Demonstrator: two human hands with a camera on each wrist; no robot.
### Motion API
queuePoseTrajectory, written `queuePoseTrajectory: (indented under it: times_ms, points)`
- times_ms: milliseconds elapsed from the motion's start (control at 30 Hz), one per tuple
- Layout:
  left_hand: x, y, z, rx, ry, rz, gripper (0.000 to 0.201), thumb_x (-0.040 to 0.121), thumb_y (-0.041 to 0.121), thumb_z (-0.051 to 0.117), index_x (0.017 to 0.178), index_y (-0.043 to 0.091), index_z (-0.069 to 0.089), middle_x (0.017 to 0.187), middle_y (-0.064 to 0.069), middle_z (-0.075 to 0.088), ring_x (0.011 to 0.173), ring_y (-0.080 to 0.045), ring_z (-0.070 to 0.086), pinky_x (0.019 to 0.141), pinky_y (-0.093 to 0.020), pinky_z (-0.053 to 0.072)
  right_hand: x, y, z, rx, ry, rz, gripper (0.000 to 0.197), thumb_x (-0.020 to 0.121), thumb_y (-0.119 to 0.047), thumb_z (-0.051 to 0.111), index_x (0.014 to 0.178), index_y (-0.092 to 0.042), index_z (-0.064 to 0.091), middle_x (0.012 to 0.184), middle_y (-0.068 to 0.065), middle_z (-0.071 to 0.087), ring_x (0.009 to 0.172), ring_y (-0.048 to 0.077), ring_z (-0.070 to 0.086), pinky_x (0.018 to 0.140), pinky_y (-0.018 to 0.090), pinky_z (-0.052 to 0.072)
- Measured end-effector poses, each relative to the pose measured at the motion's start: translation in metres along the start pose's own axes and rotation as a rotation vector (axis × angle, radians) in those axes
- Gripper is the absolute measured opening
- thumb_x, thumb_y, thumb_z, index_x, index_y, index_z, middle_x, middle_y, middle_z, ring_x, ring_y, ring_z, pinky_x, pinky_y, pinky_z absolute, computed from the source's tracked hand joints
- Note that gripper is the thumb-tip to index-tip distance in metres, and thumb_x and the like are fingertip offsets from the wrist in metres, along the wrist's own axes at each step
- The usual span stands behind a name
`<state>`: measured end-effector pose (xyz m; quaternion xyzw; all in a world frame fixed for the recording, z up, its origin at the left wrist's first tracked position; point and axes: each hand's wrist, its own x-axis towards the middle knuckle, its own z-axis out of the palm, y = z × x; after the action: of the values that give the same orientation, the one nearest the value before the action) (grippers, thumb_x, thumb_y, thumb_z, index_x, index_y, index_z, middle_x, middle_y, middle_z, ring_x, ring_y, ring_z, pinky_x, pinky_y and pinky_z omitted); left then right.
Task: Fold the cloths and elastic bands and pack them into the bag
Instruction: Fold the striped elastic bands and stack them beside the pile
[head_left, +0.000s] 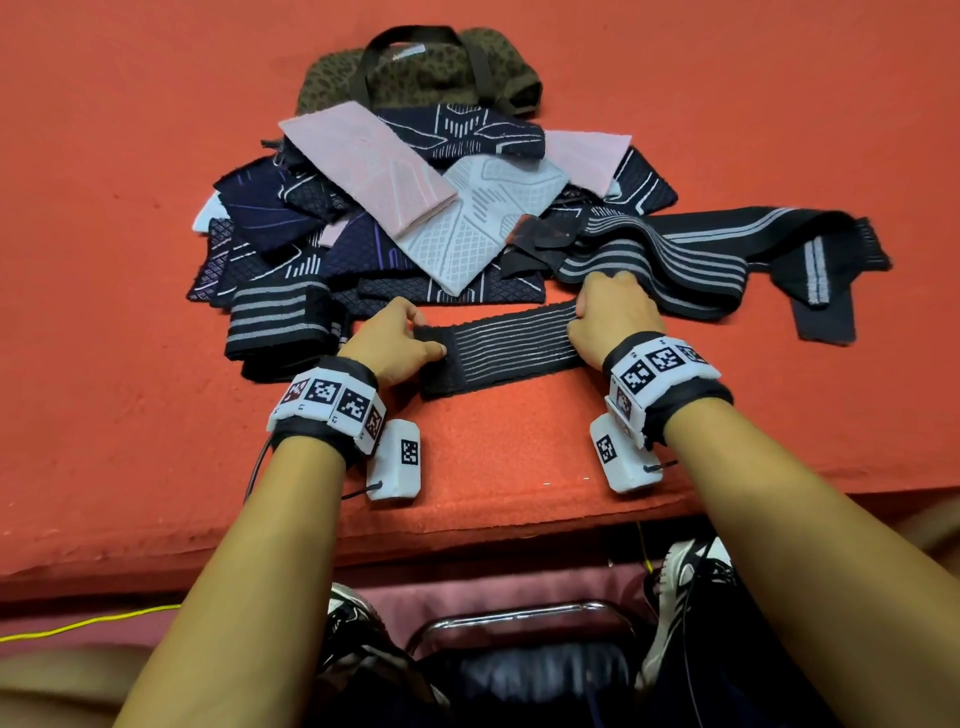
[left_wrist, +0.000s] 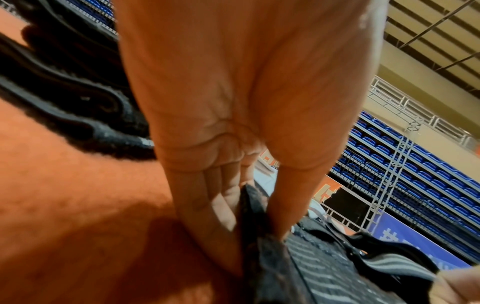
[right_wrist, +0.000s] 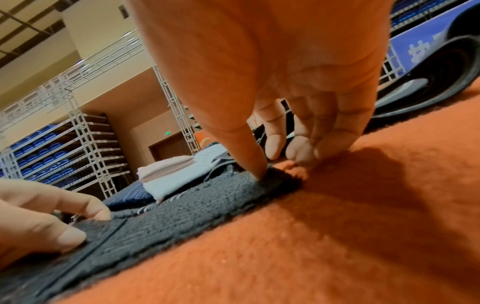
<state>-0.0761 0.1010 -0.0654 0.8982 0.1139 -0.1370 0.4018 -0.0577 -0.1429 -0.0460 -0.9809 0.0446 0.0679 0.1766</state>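
Stretching one striped band flat between two hands

The black elastic band (head_left: 501, 345) with thin grey stripes lies on the orange table (head_left: 130, 260), just in front of the person, and its long axis runs left to right, slightly higher at the right end. The left hand (head_left: 397, 338) is at its left end and the right hand (head_left: 613, 312) at its right end, so each hand is equally near its own end and neither has to reach.

In the left wrist view, the left thumb and fingers (left_wrist: 207, 216) pinch the band's dark end, which stands up a little between them. In the right wrist view, the right thumb presses the far corner of the band down onto the table; the other right fingers (right_wrist: 275, 146) curl down just behind the edge. Whether they are tucked under it cannot be told.

My judgement is that the fold will go along the long axis, one end carried over to meet the other. That makes the held left end the likely traveller and the pressed right end the anchor.

Beyond the band lies a heap of cloths (head_left: 415, 208), dark blue, pink and pale grey. A folded band (head_left: 280, 327) sits just left of the left hand, and a long loose band (head_left: 727, 254) trails off to the right. The brown spotted bag (head_left: 421, 67) lies at the far side of the heap, well apart from both hands.
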Motion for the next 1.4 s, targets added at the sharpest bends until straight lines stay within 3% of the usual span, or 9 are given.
queuePoseTrajectory:
  times_ms: [100, 200, 500, 700, 833, 1000, 1167, 1300, 1400]
  points:
    - [0.001, 0.001, 0.001, 0.041, 0.016, -0.004, 0.031, 0.082, 0.022, 0.078, 0.091, 0.020, 0.048, 0.082, -0.002, 0.062, 0.074, -0.018, 0.059, 0.069, -0.029, 0.046, -0.008, -0.019, 0.003, 0.090, -0.106, -0.236, 0.018, 0.081, -0.013, 0.057, 0.097, -0.019, 0.064, 0.109, 0.005, 0.064, 0.101, 0.027, 0.061, 0.087, 0.032, 0.048]
    - [-0.001, 0.002, 0.000, 0.096, 0.034, -0.008, 0.030, 0.081, 0.023, 0.078, 0.091, 0.019, 0.050, 0.082, -0.002, 0.062, 0.074, -0.017, 0.059, 0.068, -0.030, 0.047, -0.022, -0.038, 0.012, 0.138, -0.270, -0.394, 0.032, 0.085, -0.012, 0.057, 0.116, -0.017, 0.065, 0.118, 0.005, 0.064, 0.109, 0.024, 0.059, 0.093, 0.026, 0.043]
    - [-0.003, 0.000, -0.014, 0.209, 0.049, -0.068, 0.028, 0.078, 0.026, 0.081, 0.084, 0.014, 0.056, 0.076, -0.001, 0.061, 0.069, -0.018, 0.058, 0.067, -0.029, 0.047, -0.032, -0.050, 0.029, 0.199, -0.355, -0.508, 0.037, 0.086, -0.016, 0.064, 0.123, -0.018, 0.065, 0.114, 0.005, 0.064, 0.103, 0.020, 0.062, 0.093, 0.030, 0.048]
    - [-0.003, 0.007, -0.015, 0.138, 0.089, -0.039, 0.027, 0.075, 0.028, 0.079, 0.086, 0.015, 0.057, 0.077, -0.002, 0.064, 0.068, -0.018, 0.061, 0.065, -0.028, 0.048, -0.026, -0.043, 0.027, 0.117, -0.246, -0.435, 0.036, 0.086, -0.013, 0.059, 0.120, -0.019, 0.068, 0.119, 0.008, 0.063, 0.108, 0.025, 0.060, 0.094, 0.028, 0.046]
    - [-0.014, 0.031, -0.003, -0.260, 0.061, 0.022, 0.030, 0.084, 0.025, 0.073, 0.100, 0.009, 0.052, 0.070, -0.004, 0.056, 0.056, -0.015, 0.059, 0.055, -0.031, 0.055, -0.013, -0.032, 0.026, 0.211, -0.220, -0.241, 0.013, 0.087, -0.021, 0.056, 0.087, -0.021, 0.069, 0.097, 0.002, 0.072, 0.095, 0.022, 0.065, 0.083, 0.027, 0.048]
    - [-0.025, 0.058, 0.027, -0.363, -0.128, 0.095, 0.024, 0.102, 0.020, 0.052, 0.121, 0.007, 0.045, 0.096, -0.015, 0.064, 0.078, -0.026, 0.067, 0.072, -0.034, 0.058, -0.005, -0.027, 0.008, 0.851, -0.355, 0.058, 0.053, 0.095, -0.055, 0.048, 0.088, -0.006, 0.066, 0.080, 0.010, 0.070, 0.068, 0.021, 0.067, 0.071, 0.035, 0.060]
    - [-0.020, 0.051, 0.032, -0.317, -0.196, 0.140, 0.041, 0.092, -0.014, 0.036, 0.129, 0.003, 0.043, 0.095, -0.009, 0.063, 0.079, -0.019, 0.066, 0.079, -0.028, 0.056, -0.003, -0.017, 0.020, 0.579, -0.273, -0.083, 0.018, 0.075, -0.017, 0.075, 0.082, -0.018, 0.059, 0.076, 0.009, 0.068, 0.076, 0.032, 0.069, 0.073, 0.043, 0.058]
    - [-0.019, 0.051, 0.027, -0.332, -0.209, 0.135, 0.049, 0.087, -0.022, 0.037, 0.128, 0.003, 0.048, 0.095, -0.008, 0.062, 0.080, -0.019, 0.066, 0.077, -0.024, 0.055, -0.007, -0.022, 0.023, 0.443, -0.270, -0.152, 0.030, 0.075, -0.025, 0.079, 0.099, -0.017, 0.063, 0.089, 0.003, 0.068, 0.084, 0.021, 0.062, 0.077, 0.030, 0.050]
    - [-0.018, 0.047, 0.025, -0.320, -0.112, 0.160, 0.046, 0.083, -0.017, 0.050, 0.121, 0.010, 0.055, 0.098, -0.007, 0.060, 0.074, -0.016, 0.062, 0.070, -0.031, 0.056, -0.009, -0.026, 0.021, 0.353, -0.238, -0.153, 0.013, 0.077, -0.017, 0.072, 0.089, -0.013, 0.070, 0.089, 0.006, 0.071, 0.088, 0.024, 0.065, 0.078, 0.031, 0.051]
